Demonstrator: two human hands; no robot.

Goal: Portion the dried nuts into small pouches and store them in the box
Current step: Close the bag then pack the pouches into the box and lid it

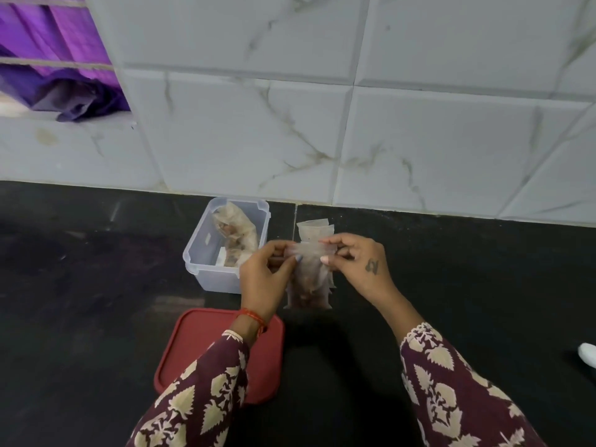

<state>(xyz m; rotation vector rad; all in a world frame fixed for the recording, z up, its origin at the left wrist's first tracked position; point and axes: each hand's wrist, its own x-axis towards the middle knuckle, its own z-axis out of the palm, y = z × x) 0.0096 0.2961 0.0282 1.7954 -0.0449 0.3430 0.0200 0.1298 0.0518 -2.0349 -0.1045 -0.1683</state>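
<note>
Both hands pinching the pouch's top edge, left hand (263,279) and right hand (361,266) closed on the pouch (309,279), likely pressing its seal shut. Held upright just right of the box (206,253), so nuts stay down. Filled pouches already inside box. Nut detail blurred; spare pouches (314,229) behind partly hidden.

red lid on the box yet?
No, the red lid lies flat on the counter nearer the person, and the clear box stands open with filled pouches inside.
</note>
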